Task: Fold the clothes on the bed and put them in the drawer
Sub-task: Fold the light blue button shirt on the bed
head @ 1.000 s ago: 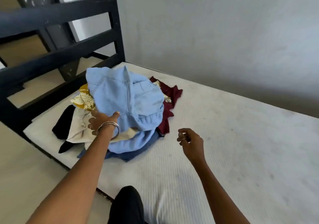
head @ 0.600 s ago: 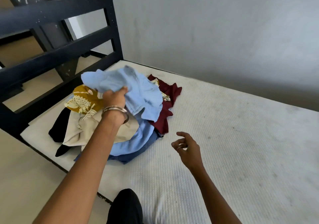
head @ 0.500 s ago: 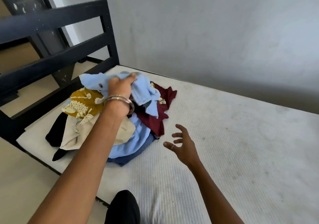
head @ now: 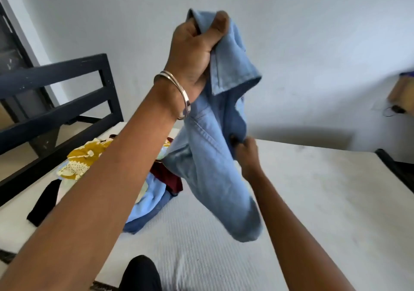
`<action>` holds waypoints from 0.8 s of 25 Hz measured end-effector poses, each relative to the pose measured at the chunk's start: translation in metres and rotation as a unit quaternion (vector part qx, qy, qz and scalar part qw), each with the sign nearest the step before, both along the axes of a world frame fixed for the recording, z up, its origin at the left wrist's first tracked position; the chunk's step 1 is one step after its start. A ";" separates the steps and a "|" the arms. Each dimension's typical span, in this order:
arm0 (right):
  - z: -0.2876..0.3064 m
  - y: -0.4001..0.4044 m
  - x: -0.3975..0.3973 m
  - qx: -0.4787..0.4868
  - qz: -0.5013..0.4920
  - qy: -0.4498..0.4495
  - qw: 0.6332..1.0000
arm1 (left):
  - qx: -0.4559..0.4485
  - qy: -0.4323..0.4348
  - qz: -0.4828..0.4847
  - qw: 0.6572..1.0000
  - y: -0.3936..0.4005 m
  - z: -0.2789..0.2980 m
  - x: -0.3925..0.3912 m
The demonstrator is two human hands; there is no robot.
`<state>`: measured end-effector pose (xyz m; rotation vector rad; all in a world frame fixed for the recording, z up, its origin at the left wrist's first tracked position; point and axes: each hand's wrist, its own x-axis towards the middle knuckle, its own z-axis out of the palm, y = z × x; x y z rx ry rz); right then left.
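A light blue shirt (head: 215, 156) hangs in the air above the white mattress (head: 291, 201). My left hand (head: 195, 48), with a metal bangle on the wrist, grips it by the collar, raised high. Lower down, my right hand (head: 246, 154) pinches the shirt's edge at mid height. Behind my left forearm lies the pile of clothes (head: 154, 192): a mustard patterned piece (head: 87, 158), a dark red one (head: 168, 178), a blue one and a black one (head: 44, 201). No drawer is in view.
A black bed frame rail (head: 56, 93) stands at the left end of the mattress. The white wall runs behind the bed. A wooden piece of furniture (head: 401, 95) shows at the far right edge. My dark-clad knee (head: 141, 275) rests at the mattress's near edge.
My left hand lifted the light blue shirt off the pile and raised it high. My right hand, open before, came up and took hold of the shirt's edge.
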<state>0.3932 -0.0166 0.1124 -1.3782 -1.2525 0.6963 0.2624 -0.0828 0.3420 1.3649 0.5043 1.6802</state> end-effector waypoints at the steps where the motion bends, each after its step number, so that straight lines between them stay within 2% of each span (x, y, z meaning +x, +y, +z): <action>1: 0.012 -0.008 0.022 0.005 -0.059 0.024 0.998 | 0.002 0.004 0.008 1.000 -0.005 0.006 0.003; 4: 0.063 -0.042 0.094 0.104 -0.193 0.138 0.966 | -0.011 0.088 0.073 0.993 -0.007 -0.003 0.012; 5: 0.077 -0.047 0.112 0.128 -0.211 0.141 0.959 | 0.001 0.129 0.107 0.986 0.000 -0.017 0.013; 7: 0.100 -0.074 0.146 0.149 -0.213 0.063 0.964 | 0.024 0.241 0.175 0.954 -0.001 -0.054 0.033; 9: 0.108 -0.088 0.157 0.158 -0.186 -0.040 0.969 | 0.024 0.369 0.288 0.883 0.000 -0.088 0.046; 10: 0.112 -0.099 0.159 0.163 -0.162 -0.092 0.969 | 0.015 0.421 0.310 0.852 -0.005 -0.101 0.055; 13: 0.111 -0.118 0.156 0.165 -0.065 -0.249 0.952 | -0.008 0.573 0.231 0.786 -0.008 -0.145 0.079; 14: 0.108 -0.120 0.155 0.165 -0.046 -0.278 0.945 | 0.011 0.605 0.193 0.773 -0.008 -0.160 0.086; 16: 0.110 -0.126 0.153 0.181 -0.033 -0.276 0.943 | 0.052 0.620 0.088 0.778 -0.008 -0.187 0.096; 18: 0.115 -0.131 0.157 0.195 -0.026 -0.248 0.949 | 0.040 0.588 -0.012 0.808 -0.020 -0.207 0.104; 20: 0.118 -0.132 0.166 0.203 -0.030 -0.248 0.947 | 0.000 0.541 -0.023 0.841 -0.028 -0.218 0.104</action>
